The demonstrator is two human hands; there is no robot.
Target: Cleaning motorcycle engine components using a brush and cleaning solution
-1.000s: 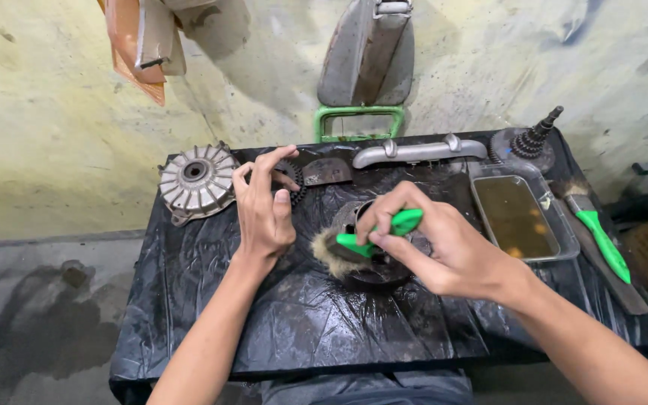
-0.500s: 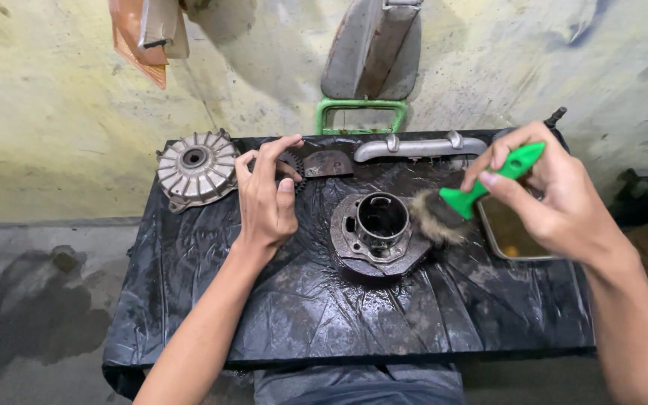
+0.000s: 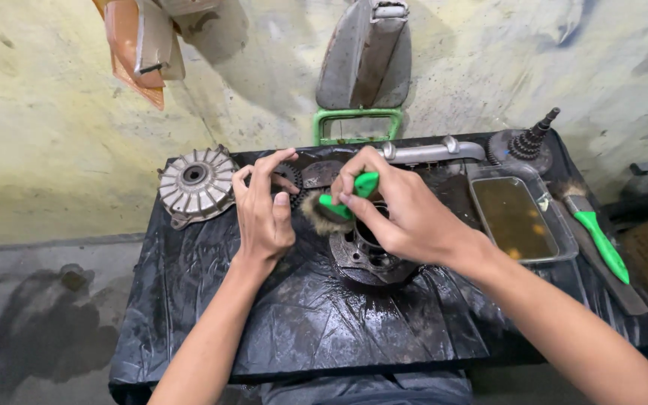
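Right hand [image 3: 406, 214] hides most of the round metal housing [image 3: 369, 259] at table centre; its fingers pinch a green-handled brush [image 3: 339, 210]. Left hand [image 3: 264, 214] rests beside, fingers loosely spread.

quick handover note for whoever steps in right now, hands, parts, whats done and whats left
Right hand: closed grip on the green-handled brush, bristles at the left rim of the round metal hub mid-table.
Left hand: fingertips on the small toothed part beside the hub; whether it grips it cannot be told.
Tray of brown liquid sits right of the hub; a second green-handled brush lies beyond it. Finned disc at the far left.
Done: hub looks wet. Left: brushing apparently unfinished; other parts untouched.
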